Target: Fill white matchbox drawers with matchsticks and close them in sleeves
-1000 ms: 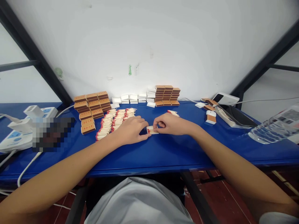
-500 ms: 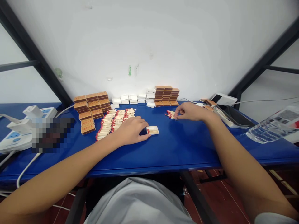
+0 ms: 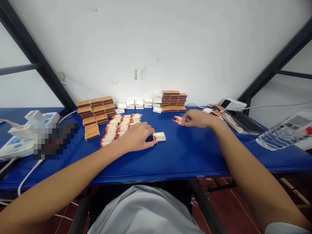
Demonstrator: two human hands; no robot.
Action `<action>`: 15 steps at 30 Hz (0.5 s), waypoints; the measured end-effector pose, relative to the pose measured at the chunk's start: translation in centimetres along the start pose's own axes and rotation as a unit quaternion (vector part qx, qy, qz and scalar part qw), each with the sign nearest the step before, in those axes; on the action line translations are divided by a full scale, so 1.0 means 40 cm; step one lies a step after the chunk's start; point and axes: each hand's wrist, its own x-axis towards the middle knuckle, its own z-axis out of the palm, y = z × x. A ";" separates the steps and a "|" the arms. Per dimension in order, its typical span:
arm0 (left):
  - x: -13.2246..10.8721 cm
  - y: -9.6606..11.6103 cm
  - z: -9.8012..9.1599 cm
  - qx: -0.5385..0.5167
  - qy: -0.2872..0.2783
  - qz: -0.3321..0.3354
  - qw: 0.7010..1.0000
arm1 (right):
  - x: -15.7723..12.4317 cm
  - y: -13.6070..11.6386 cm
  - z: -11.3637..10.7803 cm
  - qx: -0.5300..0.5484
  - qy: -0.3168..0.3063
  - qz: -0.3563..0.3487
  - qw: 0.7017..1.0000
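Note:
My left hand (image 3: 137,136) rests on the blue table (image 3: 185,152) with its fingers curled, pinching the left end of a small white matchbox tray (image 3: 159,136) that has red-tipped matches in it. My right hand (image 3: 198,118) is farther back and to the right, fingers pinched on a small pile of loose matches (image 3: 177,120). A long spread of loose matches (image 3: 119,126) lies just behind and left of my left hand.
Stacks of orange matchboxes (image 3: 96,112) stand at the back left, with more (image 3: 173,100) at the back centre beside white inner trays (image 3: 137,103). A power strip (image 3: 23,135) lies at left. A phone (image 3: 246,121), power bank (image 3: 235,104) and plastic bottle (image 3: 285,131) lie at right.
My right hand left the tray at the centre and moved back and right to the small pile of matches. My left hand stayed on the tray.

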 end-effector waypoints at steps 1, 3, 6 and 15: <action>0.000 0.000 0.000 0.000 -0.001 0.000 1.000 | 0.002 0.002 0.002 -0.001 -0.002 -0.006 1.000; 0.000 0.000 -0.001 -0.001 -0.003 -0.002 1.000 | 0.004 0.008 0.004 -0.007 -0.006 -0.014 1.000; -0.001 -0.002 -0.001 0.000 -0.004 -0.005 1.000 | 0.006 0.018 0.003 -0.017 -0.007 -0.009 1.000; -0.003 -0.005 0.007 0.000 0.009 0.004 1.000 | -0.005 0.003 -0.008 -0.010 0.012 0.010 1.000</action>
